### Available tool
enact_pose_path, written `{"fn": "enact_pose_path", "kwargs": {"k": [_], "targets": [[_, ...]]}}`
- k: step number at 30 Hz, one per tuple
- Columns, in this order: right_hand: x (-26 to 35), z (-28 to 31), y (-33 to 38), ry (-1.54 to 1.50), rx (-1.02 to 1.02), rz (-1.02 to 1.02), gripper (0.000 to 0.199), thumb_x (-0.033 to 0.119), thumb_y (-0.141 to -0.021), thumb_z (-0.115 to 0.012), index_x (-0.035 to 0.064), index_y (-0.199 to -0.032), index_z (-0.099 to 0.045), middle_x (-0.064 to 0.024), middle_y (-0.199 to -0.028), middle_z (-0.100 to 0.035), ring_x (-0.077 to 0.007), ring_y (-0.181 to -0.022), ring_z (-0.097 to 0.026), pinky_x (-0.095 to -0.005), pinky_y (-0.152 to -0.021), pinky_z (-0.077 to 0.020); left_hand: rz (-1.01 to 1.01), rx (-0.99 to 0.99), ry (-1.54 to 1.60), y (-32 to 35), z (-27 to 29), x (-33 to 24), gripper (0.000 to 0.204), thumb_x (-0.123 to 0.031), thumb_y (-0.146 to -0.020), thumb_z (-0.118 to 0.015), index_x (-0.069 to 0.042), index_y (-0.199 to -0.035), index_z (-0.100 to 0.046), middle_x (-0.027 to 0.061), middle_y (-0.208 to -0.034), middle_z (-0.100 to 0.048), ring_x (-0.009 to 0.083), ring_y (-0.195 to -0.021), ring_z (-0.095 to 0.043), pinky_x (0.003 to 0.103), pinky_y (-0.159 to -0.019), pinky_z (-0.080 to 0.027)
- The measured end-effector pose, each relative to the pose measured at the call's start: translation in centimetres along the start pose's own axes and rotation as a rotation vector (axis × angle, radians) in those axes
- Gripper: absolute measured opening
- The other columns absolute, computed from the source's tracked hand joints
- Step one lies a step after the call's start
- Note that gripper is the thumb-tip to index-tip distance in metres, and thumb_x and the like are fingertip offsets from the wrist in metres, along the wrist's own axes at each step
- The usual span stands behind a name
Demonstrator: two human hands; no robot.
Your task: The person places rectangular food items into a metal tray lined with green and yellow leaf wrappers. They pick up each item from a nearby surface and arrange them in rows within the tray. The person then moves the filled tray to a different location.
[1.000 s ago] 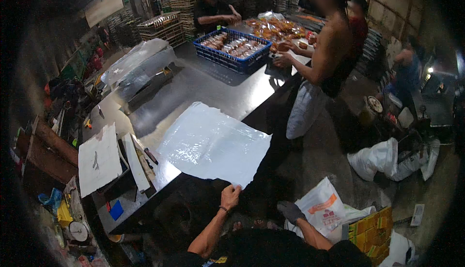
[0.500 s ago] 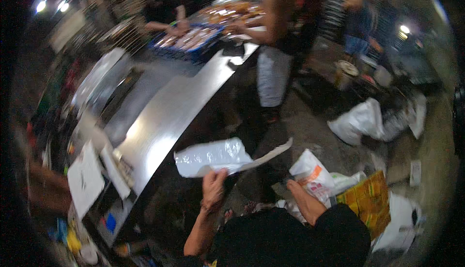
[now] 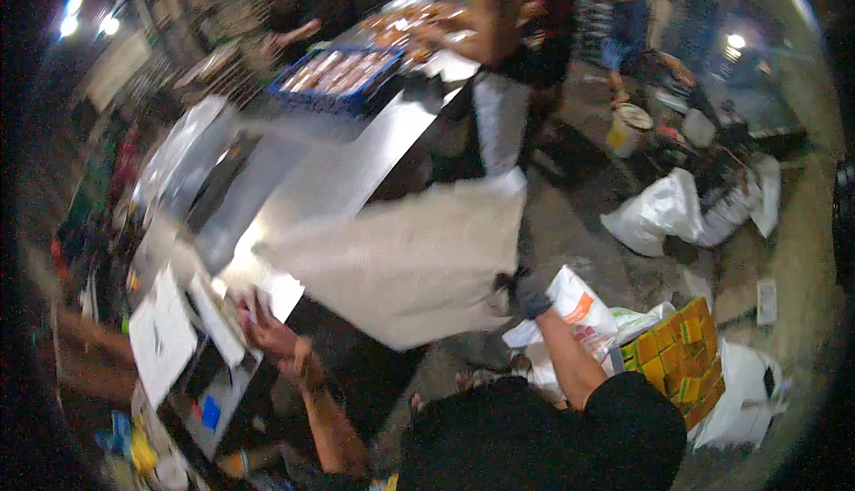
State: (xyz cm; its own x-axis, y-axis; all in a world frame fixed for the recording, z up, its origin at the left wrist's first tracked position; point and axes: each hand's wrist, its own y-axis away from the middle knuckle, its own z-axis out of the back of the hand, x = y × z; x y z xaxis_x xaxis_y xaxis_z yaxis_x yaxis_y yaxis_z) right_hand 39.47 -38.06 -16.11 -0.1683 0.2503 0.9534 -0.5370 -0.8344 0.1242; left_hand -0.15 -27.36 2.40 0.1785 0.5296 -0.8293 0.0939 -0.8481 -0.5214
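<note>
A large beige sheet point(image 3: 419, 255) is spread in the air in front of me, over the metal table's near edge. My right hand point(image 3: 529, 296), in a dark glove, is closed on the sheet's right edge. My left hand point(image 3: 274, 329) is bare and raised beside the table edge, just below the sheet's left end. Its fingers are smeared by motion, against a bright white patch, so whether they grip anything is unclear. Whether the sheet is paper or sack material cannot be made out.
The metal table point(image 3: 392, 162) runs away from me, bearing a blue crate point(image 3: 343, 104) of wrapped goods. Several people work beyond it. White sacks point(image 3: 655, 215) lie right, a yellow-brown printed pack point(image 3: 672, 357) nearer. A white bucket point(image 3: 629, 128) stands farther back; white boards point(image 3: 162, 335) lean left.
The sheet has gone from a small shiny white piece in my left hand to a broad beige spread. My left hand has moved left; my right hand has risen and taken the sheet's edge.
</note>
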Motion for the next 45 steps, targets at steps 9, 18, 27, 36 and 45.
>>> {"fn": "enact_pose_path", "kwargs": {"k": [9, 18, 27, 36, 45], "targets": [[14.6, -2.4, 0.3, -0.115, -0.067, 0.098, 0.028, 0.028, -0.092, -0.078, 0.0117, -0.114, -0.070, 0.0036, -0.088, -0.068, -0.0068, -0.063, -0.052, -0.0262, -0.055, -0.0411, 0.768, 0.165, -0.185, 3.0, 7.9, 9.7, 0.032, -0.012, -0.088, -0.080, 0.003, -0.111, -0.065, 0.0070, -0.096, -0.070, 0.0157, -0.078, -0.066, 0.032, -0.076, -0.056], [15.4, -4.8, -0.9, -0.265, 0.155, 0.075, 0.060, 0.029, -0.097, -0.066, 0.0045, -0.148, -0.050, -0.0088, -0.140, -0.059, -0.0200, -0.125, -0.055, -0.0364, -0.104, -0.0438, 0.623, -0.030, -0.209, 1.4, 14.1, 7.3, 0.082, -0.016, -0.084, -0.086, -0.001, -0.147, -0.037, 0.0137, -0.103, -0.072, 0.0185, -0.088, -0.069, 0.031, -0.077, -0.057], [14.3, -9.6, 0.8, -0.021, 0.211, 0.088, 0.055, 0.003, -0.084, -0.074, 0.0073, -0.138, -0.060, -0.0026, -0.115, -0.066, -0.0131, -0.094, -0.058, -0.0296, -0.089, -0.0491, 0.497, 0.228, -0.736, 3.8, 22.0, 0.6, 0.121, 0.001, -0.058, -0.095, -0.023, -0.159, -0.033, 0.0200, -0.153, -0.026, 0.0284, -0.113, -0.059, 0.040, -0.093, -0.056], [23.4, -15.1, 0.4, 0.349, 0.490, 0.645, 0.031, -0.001, -0.075, -0.073, 0.0068, -0.106, -0.074, -0.0059, -0.096, -0.064, -0.0201, -0.092, -0.062, -0.0310, -0.079, -0.0504, 0.116, 0.281, -1.053, 1.7, 22.9, -4.3, 0.024, -0.009, -0.078, -0.080, -0.014, -0.101, -0.076, 0.0115, -0.128, -0.063, 0.0313, -0.109, -0.063, 0.047, -0.093, -0.053], [28.0, -24.8, -12.1, 0.110, 0.475, 0.868, 0.030, 0.013, -0.093, -0.070, 0.0032, -0.121, -0.070, -0.0159, -0.123, -0.063, -0.0270, -0.114, -0.061, -0.0365, -0.097, -0.0495, 0.185, -0.098, -1.004, -11.5, 29.1, -4.3, 0.025, -0.025, -0.091, -0.072, 0.000, -0.098, -0.073, 0.0126, -0.088, -0.072, 0.0254, -0.086, -0.068, 0.037, -0.080, -0.052]]}}
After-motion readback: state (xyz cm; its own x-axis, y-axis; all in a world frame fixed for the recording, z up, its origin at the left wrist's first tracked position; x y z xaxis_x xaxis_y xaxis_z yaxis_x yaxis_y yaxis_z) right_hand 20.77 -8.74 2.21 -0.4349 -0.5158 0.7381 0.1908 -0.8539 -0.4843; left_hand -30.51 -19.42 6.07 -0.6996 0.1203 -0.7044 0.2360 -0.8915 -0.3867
